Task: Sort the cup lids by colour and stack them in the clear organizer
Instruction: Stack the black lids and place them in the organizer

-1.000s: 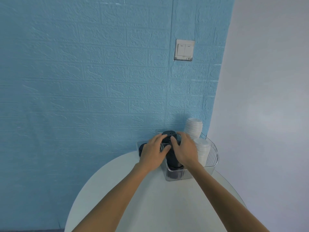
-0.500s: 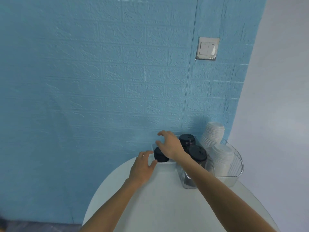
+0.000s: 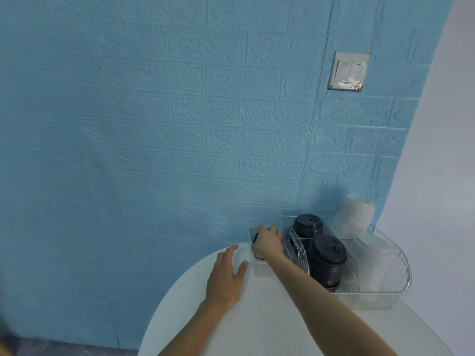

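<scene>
Black lids [image 3: 326, 255] fill two stacks in the clear organizer [image 3: 385, 296], white lids [image 3: 353, 217] beside them. Right hand [image 3: 268, 244] curls over more black lids in a small tray [image 3: 260, 267], likely collecting them; left hand [image 3: 226, 277] rests flat on the table [image 3: 257, 330], probably for balance.

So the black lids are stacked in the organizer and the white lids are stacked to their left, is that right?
Not quite. The head view shows the white lids stacked to the right of the black lids, not the left. The black lids do stand in the organizer.
</scene>
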Tool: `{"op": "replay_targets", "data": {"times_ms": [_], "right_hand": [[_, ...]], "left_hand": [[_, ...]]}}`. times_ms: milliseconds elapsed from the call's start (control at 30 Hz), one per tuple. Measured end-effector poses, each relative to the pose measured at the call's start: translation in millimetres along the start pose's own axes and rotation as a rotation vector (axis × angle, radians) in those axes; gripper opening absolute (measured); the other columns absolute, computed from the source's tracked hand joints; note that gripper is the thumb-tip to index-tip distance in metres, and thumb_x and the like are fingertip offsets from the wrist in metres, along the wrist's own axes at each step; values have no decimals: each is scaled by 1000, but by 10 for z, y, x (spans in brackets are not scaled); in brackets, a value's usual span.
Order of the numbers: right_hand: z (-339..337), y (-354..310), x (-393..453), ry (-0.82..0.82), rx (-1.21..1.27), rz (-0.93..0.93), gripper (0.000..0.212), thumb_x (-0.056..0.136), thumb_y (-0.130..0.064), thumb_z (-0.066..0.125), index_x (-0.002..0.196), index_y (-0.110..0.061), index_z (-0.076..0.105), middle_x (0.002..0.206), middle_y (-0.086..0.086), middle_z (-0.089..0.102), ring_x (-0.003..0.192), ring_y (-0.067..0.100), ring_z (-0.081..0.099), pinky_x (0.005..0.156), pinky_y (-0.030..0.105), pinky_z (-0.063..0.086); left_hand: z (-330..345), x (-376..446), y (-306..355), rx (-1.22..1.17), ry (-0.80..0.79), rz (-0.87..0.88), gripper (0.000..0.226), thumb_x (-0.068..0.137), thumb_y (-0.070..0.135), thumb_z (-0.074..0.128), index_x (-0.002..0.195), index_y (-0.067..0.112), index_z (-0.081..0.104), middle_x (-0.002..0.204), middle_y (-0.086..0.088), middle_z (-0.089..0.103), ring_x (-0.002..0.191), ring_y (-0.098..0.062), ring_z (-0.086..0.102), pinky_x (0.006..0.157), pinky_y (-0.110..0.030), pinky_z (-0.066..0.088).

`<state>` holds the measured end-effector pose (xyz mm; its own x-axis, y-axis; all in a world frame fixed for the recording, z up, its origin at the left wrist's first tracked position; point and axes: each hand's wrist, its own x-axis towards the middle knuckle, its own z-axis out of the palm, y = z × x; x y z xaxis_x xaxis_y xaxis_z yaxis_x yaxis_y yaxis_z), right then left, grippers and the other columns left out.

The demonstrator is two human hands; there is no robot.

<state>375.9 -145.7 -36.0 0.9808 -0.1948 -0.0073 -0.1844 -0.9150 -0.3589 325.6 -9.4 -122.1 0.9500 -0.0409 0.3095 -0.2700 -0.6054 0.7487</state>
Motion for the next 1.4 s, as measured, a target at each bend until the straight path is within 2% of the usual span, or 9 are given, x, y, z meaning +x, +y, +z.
{"op": "replay_targets", "data": {"times_ms": [267,400,533,633,767,967,1100,1200,1400], "right_hand": [[21,27,51,-40,-233,-23,73,86,-4,64,146,-21,27,150,19,22,141,43,23,104,48,48],[11,21,56,-122,-268,-28,76,88,-2,59,152,-18,22,157,22,11,146,47,16,111,51,41],[-38,24,21,-210,-221,-25,70,89,-3,56,148,-18,23,150,20,27,139,45,31,108,55,42],[-109,5,-26,-229,-207,-54,68,80,-14,72,138,-19,37,136,15,43,125,38,48,95,44,53],[-186,-18,-96,-171,-214,-113,68,66,-23,85,123,-17,49,120,8,59,113,29,57,82,36,54],[-520,-90,-190,-68,-199,-169,71,66,-27,86,126,-19,49,114,7,54,98,27,54,76,35,51],[-849,-79,-227,12,-93,-249,78,65,-32,86,133,-24,48,123,7,57,110,29,58,83,36,51],[-1115,-40,-224,85,-32,-281,83,66,-39,85,137,-26,45,124,6,59,113,28,57,86,34,47],[-1520,328,-196,155,7,-225,88,67,-37,86,138,-21,35,114,8,60,103,30,59,84,37,50]], "left_hand": [[35,10,-16,-3,17,1,54,101,54,48,150,36,36,151,9,43,135,-12,49,109,-33,43],[34,0,-14,4,14,9,55,101,54,48,151,35,35,151,9,43,134,-12,50,108,-31,43],[35,-6,-21,39,-28,28,55,102,52,48,152,36,33,151,8,43,133,-13,50,109,-34,43],[35,4,-25,74,-58,29,57,102,52,47,154,36,30,150,7,43,134,-15,48,110,-36,40],[37,16,-32,78,-69,27,57,102,51,47,154,34,30,151,6,43,137,-15,45,112,-37,38],[-9,38,61,-36,51,-8,44,103,37,53,146,34,42,142,5,52,131,-16,50,108,-39,36],[-131,225,393,-244,142,11,31,101,40,54,131,43,49,126,4,61,112,-13,59,103,-43,43],[-193,395,833,-396,115,56,30,105,40,49,135,37,53,123,-1,63,97,-8,61,92,-35,49],[-10,663,1508,-569,5,42,36,107,41,45,140,32,56,126,-2,64,110,-16,62,92,-29,49]]}}
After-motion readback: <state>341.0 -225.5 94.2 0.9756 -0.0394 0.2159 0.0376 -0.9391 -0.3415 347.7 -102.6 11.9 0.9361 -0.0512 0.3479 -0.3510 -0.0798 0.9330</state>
